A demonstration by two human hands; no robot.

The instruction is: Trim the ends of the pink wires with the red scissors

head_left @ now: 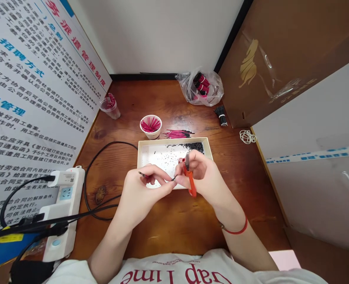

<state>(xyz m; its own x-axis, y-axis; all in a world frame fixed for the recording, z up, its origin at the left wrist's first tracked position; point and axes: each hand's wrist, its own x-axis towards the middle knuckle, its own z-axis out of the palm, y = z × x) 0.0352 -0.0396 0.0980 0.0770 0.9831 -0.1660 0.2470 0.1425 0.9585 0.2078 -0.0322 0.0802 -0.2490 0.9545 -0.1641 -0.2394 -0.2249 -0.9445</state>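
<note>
Over the front of a shallow white tray (140,152), my two hands meet at a small dark piece (174,178). My left hand (146,187) pinches its left end between thumb and finger; a thin dark stick (142,174) also pokes out behind those fingers. The fingertips of my right hand (202,175) are closed at the other end of the piece. Orange-handled pliers or cutters (190,182) hang in the right hand too, handle toward me. Black bits (196,147) are piled at the tray's back right, with tiny scraps scattered inside.
Behind the tray are a paper cup (151,135) of pink sticks and a row of pink-and-black pieces (179,134). Farther out stand a plastic cup (113,112), a plastic bag (214,94) and a black bundle (221,115). A power strip (65,213) and cables lie left.
</note>
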